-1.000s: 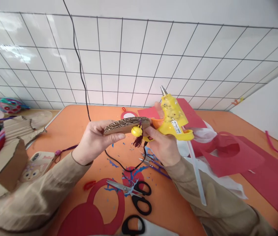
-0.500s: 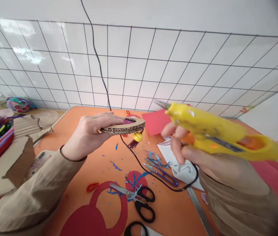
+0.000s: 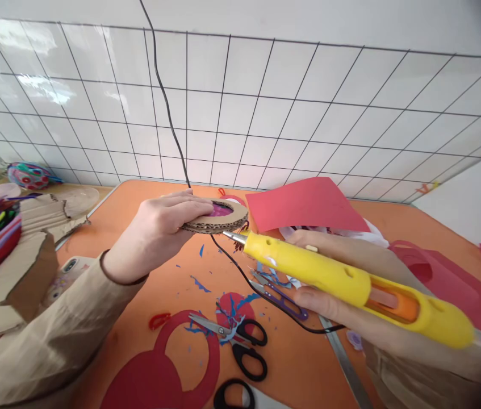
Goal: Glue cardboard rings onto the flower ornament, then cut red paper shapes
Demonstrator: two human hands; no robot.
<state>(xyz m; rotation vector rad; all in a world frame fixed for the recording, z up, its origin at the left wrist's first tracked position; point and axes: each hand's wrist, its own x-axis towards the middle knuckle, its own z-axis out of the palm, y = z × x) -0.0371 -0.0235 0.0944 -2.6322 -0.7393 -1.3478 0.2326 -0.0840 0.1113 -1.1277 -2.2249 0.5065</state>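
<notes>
The orange counter (image 3: pixel 159 289) carries scissors (image 3: pixel 223 330) with blue scraps (image 3: pixel 200 285) around them, a red paper ring (image 3: pixel 213 358) at the near side, and purple snips (image 3: pixel 285 301) near a metal ruler (image 3: pixel 342 360). A red sheet (image 3: pixel 308 207) is at the far side; a phone (image 3: pixel 70 278) is at the left, beside cut cardboard (image 3: pixel 31 272). A black cable (image 3: pixel 240 270) descends in front of the tiled wall (image 3: pixel 206 113), passes behind the left hand (image 3: pixel 155 230) and crosses below the cardboard ring (image 3: pixel 234 218), close to the snips. The glue gun (image 3: pixel 308 261) and right hand (image 3: pixel 336 309) obstruct the view of the counter behind them. The left grip is closed on the cardboard ring, held above the counter, nearly flat. The right grip is closed around the glue gun, also raised. The gun's long axis slopes from lower right to upper left; its nozzle points left, at the ring's near edge. Contact cannot be confirmed.
</notes>
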